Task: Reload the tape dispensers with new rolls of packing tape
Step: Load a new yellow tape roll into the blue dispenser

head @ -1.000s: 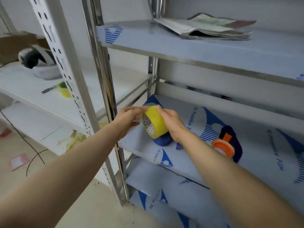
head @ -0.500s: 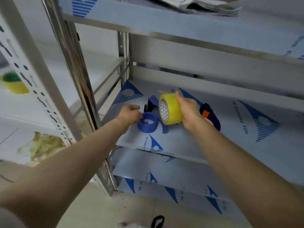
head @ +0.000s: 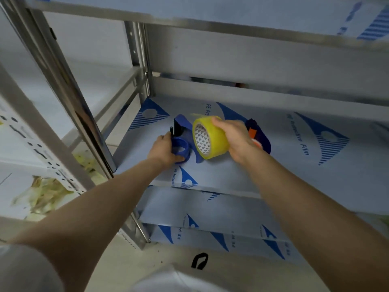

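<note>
A yellow roll of packing tape point(head: 210, 137) with a patterned white core is held just above the middle shelf, gripped by my right hand point(head: 235, 138). To its left a blue tape dispenser point(head: 180, 144) lies on the shelf point(head: 221, 173), its round hub facing me and empty. My left hand point(head: 163, 150) curls around that hub. Behind my right hand a second dark blue dispenser with an orange hub point(head: 259, 137) rests on the shelf, partly hidden by the hand.
The steel rack has an upper shelf point(head: 210, 11) close overhead and lower shelves point(head: 200, 211) covered in blue-printed protective film. A steel upright point(head: 84, 114) stands left of my left arm. A neighbouring white rack holds yellowish scraps point(head: 44, 194).
My left hand let go of the yellow roll, moved down to the blue dispenser and took hold of its hub. My right hand carried the roll beside it. The view tilted down.
</note>
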Action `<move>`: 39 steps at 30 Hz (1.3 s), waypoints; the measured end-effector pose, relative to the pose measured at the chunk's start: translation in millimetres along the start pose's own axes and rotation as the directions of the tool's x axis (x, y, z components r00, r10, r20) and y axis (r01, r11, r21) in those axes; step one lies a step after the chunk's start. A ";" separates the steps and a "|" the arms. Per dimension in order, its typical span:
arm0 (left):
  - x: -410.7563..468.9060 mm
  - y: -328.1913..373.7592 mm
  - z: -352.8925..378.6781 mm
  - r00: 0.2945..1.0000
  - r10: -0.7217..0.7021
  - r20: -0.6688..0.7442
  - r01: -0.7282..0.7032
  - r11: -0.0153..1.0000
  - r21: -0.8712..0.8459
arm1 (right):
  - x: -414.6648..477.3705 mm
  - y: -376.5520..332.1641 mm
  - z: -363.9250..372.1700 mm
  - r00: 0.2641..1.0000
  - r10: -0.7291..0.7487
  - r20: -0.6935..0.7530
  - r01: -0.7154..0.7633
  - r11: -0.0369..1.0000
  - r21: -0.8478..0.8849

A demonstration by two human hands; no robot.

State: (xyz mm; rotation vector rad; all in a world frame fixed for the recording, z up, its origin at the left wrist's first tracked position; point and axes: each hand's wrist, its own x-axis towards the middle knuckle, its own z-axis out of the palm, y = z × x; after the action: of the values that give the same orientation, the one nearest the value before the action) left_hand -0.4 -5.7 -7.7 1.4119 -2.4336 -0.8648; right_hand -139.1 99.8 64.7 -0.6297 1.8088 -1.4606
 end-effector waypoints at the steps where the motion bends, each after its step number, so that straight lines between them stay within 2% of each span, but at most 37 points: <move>1: -0.4 -0.2 0.2 1.000 0.000 -0.014 0.000 1.000 0.003 | 0.2 -0.7 -1.0 1.000 -0.005 -0.003 0.005 1.000 -0.018; 4: -1.2 -4.2 -1.0 0.999 -0.004 -0.044 0.002 0.999 -0.053 | 1.4 -2.9 -4.5 0.999 -0.026 -0.027 0.025 0.998 -0.057; 10: -13.1 -5.0 -12.8 0.995 -0.089 -0.036 0.081 0.981 -0.177 | 3.9 -2.9 5.3 1.000 -0.016 0.000 0.016 0.999 0.040; 15: -15.7 -0.8 -17.2 0.997 -0.070 -0.037 0.052 0.930 -0.365 | 5.0 3.0 15.6 0.998 -0.062 -0.033 0.063 0.997 0.039; 18: -16.2 -2.2 -16.8 0.998 -0.020 -0.062 -0.008 0.909 -0.416 | 9.2 8.3 13.0 0.995 -0.004 -0.101 0.011 0.997 0.074; 23: -22.1 -1.7 -12.2 0.992 0.087 -0.093 -0.114 0.932 -0.344 | 10.8 25.4 9.0 0.984 0.144 -0.107 -0.137 0.988 0.072; 26: -26.5 -2.3 -6.0 0.983 0.175 -0.057 -0.183 0.963 -0.197 | 10.1 34.9 7.1 0.977 0.183 -0.109 -0.172 0.980 0.100; 29: -31.6 -9.8 1.2 0.988 0.155 0.003 -0.153 0.978 -0.140 | 9.2 41.6 3.7 0.973 0.211 -0.098 -0.192 0.966 0.174; 34: -37.2 -11.2 8.3 0.998 0.055 0.021 -0.044 0.930 -0.366 | 3.8 49.1 -0.2 0.967 0.256 0.007 -0.239 0.891 0.387; 37: -37.9 -3.5 7.9 0.999 -0.007 0.043 0.033 0.776 -0.630 | 0.8 52.6 -2.5 0.970 0.232 0.075 -0.239 0.843 0.483; 39: -39.3 3.5 7.5 0.995 -0.089 0.038 0.090 0.712 -0.696 | -0.5 56.3 -5.0 0.975 0.194 0.112 -0.224 0.853 0.471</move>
State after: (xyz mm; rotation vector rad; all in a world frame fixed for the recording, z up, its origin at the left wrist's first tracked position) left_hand 14.3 31.7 -7.2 1.2045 -1.7047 -1.5887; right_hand -139.1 116.9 10.8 -0.2109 1.3361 -1.6347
